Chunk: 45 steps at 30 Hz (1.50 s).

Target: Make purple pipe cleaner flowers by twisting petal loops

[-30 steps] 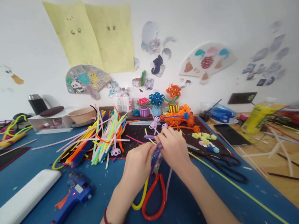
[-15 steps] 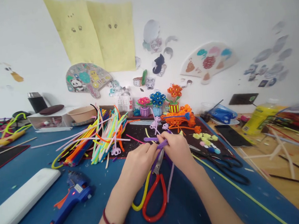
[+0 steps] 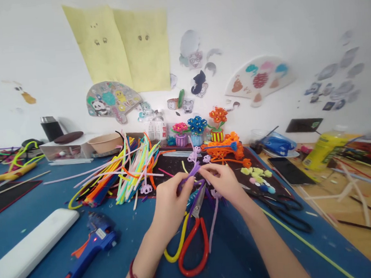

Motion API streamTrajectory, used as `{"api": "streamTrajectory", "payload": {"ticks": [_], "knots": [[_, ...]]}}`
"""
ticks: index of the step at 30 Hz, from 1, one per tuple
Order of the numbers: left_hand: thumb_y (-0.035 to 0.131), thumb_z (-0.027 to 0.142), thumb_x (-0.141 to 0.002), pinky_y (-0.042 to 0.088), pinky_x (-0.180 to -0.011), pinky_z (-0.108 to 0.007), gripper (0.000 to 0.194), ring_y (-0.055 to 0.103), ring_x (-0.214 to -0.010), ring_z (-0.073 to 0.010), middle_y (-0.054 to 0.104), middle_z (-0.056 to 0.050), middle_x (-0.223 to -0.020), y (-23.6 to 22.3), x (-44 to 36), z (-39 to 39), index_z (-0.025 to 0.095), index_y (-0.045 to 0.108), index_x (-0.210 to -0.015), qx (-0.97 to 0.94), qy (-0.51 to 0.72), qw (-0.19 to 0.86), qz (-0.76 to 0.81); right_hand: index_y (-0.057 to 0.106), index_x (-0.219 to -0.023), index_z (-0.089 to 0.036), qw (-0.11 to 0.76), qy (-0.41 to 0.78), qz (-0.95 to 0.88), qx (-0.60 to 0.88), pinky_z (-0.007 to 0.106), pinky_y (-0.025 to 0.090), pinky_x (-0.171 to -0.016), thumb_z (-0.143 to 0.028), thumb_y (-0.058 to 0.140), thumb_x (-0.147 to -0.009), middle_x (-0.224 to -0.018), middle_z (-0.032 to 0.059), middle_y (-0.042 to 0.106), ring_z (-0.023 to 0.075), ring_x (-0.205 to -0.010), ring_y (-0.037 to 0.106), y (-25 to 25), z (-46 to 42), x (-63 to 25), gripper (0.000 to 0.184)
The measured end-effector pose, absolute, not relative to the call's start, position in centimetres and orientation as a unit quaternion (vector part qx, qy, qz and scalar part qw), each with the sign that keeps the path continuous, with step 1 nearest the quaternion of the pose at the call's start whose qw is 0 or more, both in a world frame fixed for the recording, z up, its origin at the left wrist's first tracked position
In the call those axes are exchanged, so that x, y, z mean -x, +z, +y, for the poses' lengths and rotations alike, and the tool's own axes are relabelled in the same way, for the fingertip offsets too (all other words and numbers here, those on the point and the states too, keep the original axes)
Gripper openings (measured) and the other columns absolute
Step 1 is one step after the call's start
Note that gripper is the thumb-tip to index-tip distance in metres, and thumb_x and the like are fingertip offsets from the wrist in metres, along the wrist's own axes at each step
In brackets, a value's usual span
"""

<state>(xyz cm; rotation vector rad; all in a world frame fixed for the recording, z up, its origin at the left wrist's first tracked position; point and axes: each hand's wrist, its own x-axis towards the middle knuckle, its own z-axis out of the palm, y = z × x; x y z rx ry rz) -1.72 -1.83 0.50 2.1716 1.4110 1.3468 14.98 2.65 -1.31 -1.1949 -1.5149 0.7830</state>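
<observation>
My left hand [image 3: 174, 197] is closed in a pinch on a purple pipe cleaner [image 3: 194, 170], bent back on itself and raised above the table. At the other side of it, my right hand [image 3: 222, 179] has thumb and fingertips pressed together against the same pipe cleaner. Scissors with one red and one yellow handle [image 3: 208, 235] lie below the hands, blades pointing away. A lilac pipe cleaner [image 3: 213, 226] runs beside the red handle. Small lilac looped flowers [image 3: 193, 156] rest just beyond my fingers.
To the left lie a bundle of colored pipe cleaners [image 3: 136, 166], a blue glue gun [image 3: 98, 236] and a white bar [image 3: 37, 253]. Black scissors [image 3: 284, 210], pompoms [image 3: 255, 174] and a phone [image 3: 291, 171] are right. Small potted flowers [image 3: 197, 129] stand by the wall.
My hands have drawn slightly apart, and the left has turned so its thumb shows. The purple pipe cleaner has swung from lying sideways to pointing upward. The camera view has shifted slightly.
</observation>
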Motion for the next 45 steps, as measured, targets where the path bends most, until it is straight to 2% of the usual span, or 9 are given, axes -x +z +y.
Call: {"api": "streamTrajectory", "payload": {"ticks": [2, 4, 9, 13, 17, 21, 35, 42, 45], "knots": [[0.051, 0.031, -0.091, 0.036, -0.049, -0.020, 0.026, 0.050, -0.049, -0.0095, 0.062, 0.001, -0.058, 0.5, 1.7, -1.8, 0.014, 0.069, -0.085, -0.734, 0.460, 0.143, 0.479, 0.073, -0.101, -0.017, 0.520, 0.378, -0.626, 0.442, 0.028, 0.044, -0.064, -0.047, 0.064, -0.079, -0.086, 0.0059, 0.070, 0.0168, -0.071, 0.056, -0.9, 2.2, -14.7, 0.038], [0.049, 0.031, -0.092, 0.038, -0.050, -0.019, 0.028, 0.051, -0.050, -0.0099, 0.061, 0.001, -0.058, 0.5, 1.5, -1.8, 0.014, 0.069, -0.084, -0.730, 0.464, 0.178, 0.470, 0.071, -0.109, -0.017, 0.525, 0.465, -0.617, 0.358, 0.027, 0.044, -0.064, -0.052, 0.059, -0.082, -0.082, 0.0049, 0.068, 0.0143, -0.067, 0.055, -0.4, 1.6, -14.3, 0.046], [0.050, 0.031, -0.092, 0.039, -0.049, -0.019, 0.026, 0.052, -0.051, -0.0098, 0.062, 0.002, -0.060, 0.4, 1.3, -1.8, 0.015, 0.069, -0.085, -0.739, 0.455, 0.179, 0.463, 0.076, -0.087, -0.015, 0.550, 0.507, -0.572, 0.336, 0.022, 0.039, -0.051, -0.046, 0.074, -0.072, -0.061, -0.0005, 0.059, 0.0094, -0.052, 0.047, 0.0, 1.1, -13.6, 0.035], [0.056, 0.027, -0.089, 0.042, -0.051, -0.019, 0.016, 0.055, -0.052, -0.0098, 0.064, 0.001, -0.065, -0.3, 1.5, -1.6, 0.016, 0.066, -0.096, -0.758, 0.461, 0.054, 0.459, 0.074, -0.073, -0.014, 0.588, 0.525, -0.509, 0.346, 0.022, 0.038, -0.043, -0.045, 0.078, -0.067, -0.056, -0.0003, 0.060, 0.0086, -0.045, 0.048, -0.1, 1.5, -13.7, 0.032], [0.051, 0.025, -0.093, 0.050, -0.062, -0.024, 0.021, 0.063, -0.068, -0.0148, 0.068, -0.005, -0.079, -1.1, 1.8, -1.5, 0.014, 0.061, -0.108, -0.791, 0.437, -0.122, 0.410, 0.071, -0.065, -0.013, 0.607, 0.539, -0.454, 0.368, 0.023, 0.043, -0.043, -0.043, 0.082, -0.062, -0.057, 0.0022, 0.064, 0.0103, -0.045, 0.054, 0.0, 1.6, -13.9, 0.032], [0.049, 0.022, -0.094, 0.054, -0.061, -0.028, 0.022, 0.067, -0.071, -0.0193, 0.069, -0.009, -0.080, -1.4, 1.9, -1.5, 0.009, 0.060, -0.108, -0.811, 0.395, -0.199, 0.383, 0.069, -0.063, -0.013, 0.604, 0.551, -0.437, 0.376, 0.021, 0.045, -0.043, -0.041, 0.083, -0.060, -0.056, 0.0027, 0.065, 0.0102, -0.045, 0.058, 0.0, 1.7, -14.1, 0.032], [0.045, 0.019, -0.096, 0.049, -0.052, -0.020, 0.020, 0.062, -0.056, -0.0115, 0.067, -0.004, -0.068, -1.6, 1.9, -1.5, 0.011, 0.062, -0.100, -0.804, 0.426, -0.178, 0.376, 0.069, -0.066, -0.013, 0.602, 0.553, -0.441, 0.371, 0.021, 0.045, -0.043, -0.041, 0.083, -0.060, -0.058, 0.0036, 0.067, 0.0112, -0.046, 0.059, 0.1, 1.7, -13.9, 0.032], [0.048, 0.017, -0.095, 0.049, -0.053, -0.020, 0.019, 0.062, -0.055, -0.0112, 0.065, -0.004, -0.066, -1.6, 1.8, -1.7, 0.008, 0.063, -0.101, -0.803, 0.438, -0.173, 0.365, 0.071, -0.070, -0.013, 0.592, 0.554, -0.471, 0.348, 0.022, 0.045, -0.045, -0.038, 0.082, -0.062, -0.059, 0.0035, 0.068, 0.0119, -0.049, 0.061, 0.0, 1.7, -13.9, 0.029], [0.051, 0.017, -0.093, 0.051, -0.056, -0.021, 0.018, 0.065, -0.060, -0.0124, 0.069, -0.006, -0.073, -1.6, 1.8, -1.6, 0.008, 0.063, -0.103, -0.794, 0.452, -0.171, 0.368, 0.070, -0.069, -0.013, 0.598, 0.551, -0.468, 0.347, 0.022, 0.045, -0.045, -0.038, 0.082, -0.062, -0.059, 0.0038, 0.068, 0.0121, -0.048, 0.061, -0.1, 1.7, -13.9, 0.029]]}}
